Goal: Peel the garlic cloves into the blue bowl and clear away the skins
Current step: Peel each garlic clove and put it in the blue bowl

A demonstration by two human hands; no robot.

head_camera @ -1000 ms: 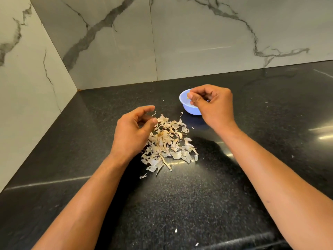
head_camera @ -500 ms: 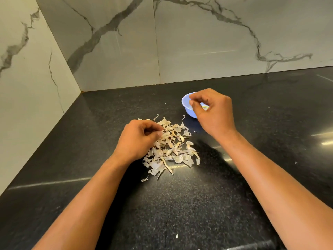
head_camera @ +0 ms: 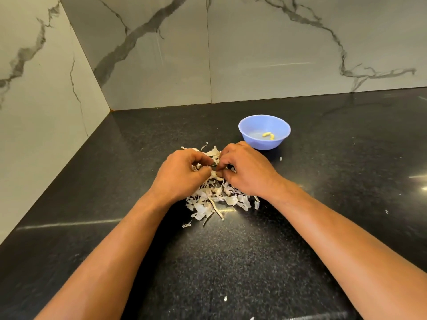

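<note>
Mid-frame over the skin pile, both hands were pinching one small garlic piece.

Left hand and right hand had fingertips curled in on it from either side, so peeling looked unfinished. Pale, papery, curled skins lay heaped underneath on the speckled black counter, nothing cleared yet. Up and right, the smooth round blue bowl held a couple of yellowish peeled cloves. Marble-veined walls behind.

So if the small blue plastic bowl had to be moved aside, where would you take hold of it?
Probably pinch the small blue plastic bowl at its far-right rim, coming from above: the mouth is open, upright, and that side lies clear of both hands.
</note>
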